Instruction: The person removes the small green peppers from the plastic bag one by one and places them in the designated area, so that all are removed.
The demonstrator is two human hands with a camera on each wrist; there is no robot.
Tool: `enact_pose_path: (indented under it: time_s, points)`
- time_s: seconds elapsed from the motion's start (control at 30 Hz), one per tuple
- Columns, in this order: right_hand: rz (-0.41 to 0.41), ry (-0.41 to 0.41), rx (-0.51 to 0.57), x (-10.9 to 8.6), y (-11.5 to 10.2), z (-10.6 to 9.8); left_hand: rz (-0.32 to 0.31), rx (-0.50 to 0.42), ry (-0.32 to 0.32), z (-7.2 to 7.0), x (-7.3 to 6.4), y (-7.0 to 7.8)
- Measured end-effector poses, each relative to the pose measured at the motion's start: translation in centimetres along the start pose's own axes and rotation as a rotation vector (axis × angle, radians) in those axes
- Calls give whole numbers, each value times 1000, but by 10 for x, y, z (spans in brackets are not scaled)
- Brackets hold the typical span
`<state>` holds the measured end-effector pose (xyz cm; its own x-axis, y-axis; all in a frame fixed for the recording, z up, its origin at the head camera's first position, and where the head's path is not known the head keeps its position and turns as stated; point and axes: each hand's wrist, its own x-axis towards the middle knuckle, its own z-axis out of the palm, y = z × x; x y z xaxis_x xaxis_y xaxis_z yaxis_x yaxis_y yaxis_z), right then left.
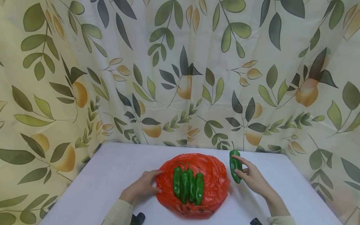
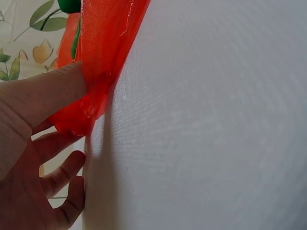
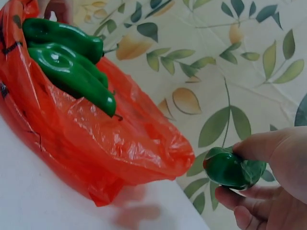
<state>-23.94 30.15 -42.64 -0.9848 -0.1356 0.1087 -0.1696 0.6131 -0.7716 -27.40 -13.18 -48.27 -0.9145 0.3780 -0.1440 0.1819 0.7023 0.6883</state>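
A red plastic bag (image 1: 215,178) lies spread and crumpled on the white table. Several green peppers (image 1: 184,187) rest side by side on it, stems pointing to the far side. At the bag's left edge is my left hand (image 1: 144,184); in the left wrist view its thumb (image 2: 57,91) and forefinger hold the red plastic, the other fingers bent below. To the right of the bag, my right hand (image 1: 251,178) pinches another green pepper (image 1: 234,167) between thumb and fingers, stem up. The right wrist view shows this held pepper (image 3: 228,167) end-on, apart from the bag.
The white table (image 1: 112,165) reaches back to a curtain (image 1: 180,78) printed with leaves and fruit, which hangs behind and at both sides. Dark black objects (image 1: 137,218) show near my wrists at the front.
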Motion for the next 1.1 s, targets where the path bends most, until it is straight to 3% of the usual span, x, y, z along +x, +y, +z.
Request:
enact_pose_path:
  time_s: [0.63,1.1]
  points:
    - [134,-59,-78,4,32,5,0,-14,4,1,-2,3]
    - [161,-124,-208,9,44,12,-5,-13,10,2,-3,3]
